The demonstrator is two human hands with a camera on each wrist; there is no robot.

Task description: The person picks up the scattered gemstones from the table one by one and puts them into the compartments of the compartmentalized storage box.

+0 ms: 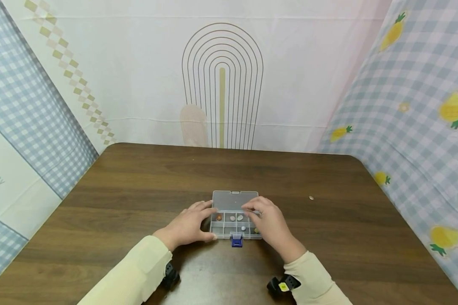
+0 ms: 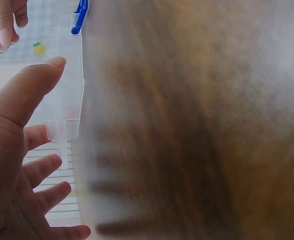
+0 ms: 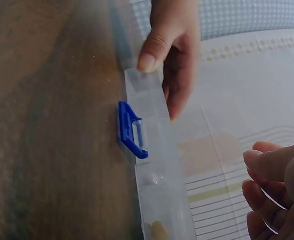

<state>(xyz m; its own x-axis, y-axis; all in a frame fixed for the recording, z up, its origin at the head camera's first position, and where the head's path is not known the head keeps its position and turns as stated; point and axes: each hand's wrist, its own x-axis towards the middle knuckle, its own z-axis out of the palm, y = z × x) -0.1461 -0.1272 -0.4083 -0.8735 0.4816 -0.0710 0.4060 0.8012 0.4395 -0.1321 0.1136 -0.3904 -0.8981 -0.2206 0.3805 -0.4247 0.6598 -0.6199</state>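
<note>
A clear plastic compartment box lies on the table with its lid raised away from me and its blue latch facing me. My left hand grips its left end, thumb at the front corner and index finger near the lid hinge. My right hand hovers over the right compartments with thumb and fingertips close together; I cannot tell whether something small is between them. A reddish-brown piece, pale shell-like pieces, a white piece and a yellow piece lie in separate compartments.
A small pale piece lies on the brown wooden table, right of the box. Behind the table hangs a white patterned cloth, with blue checked cloth at the right side.
</note>
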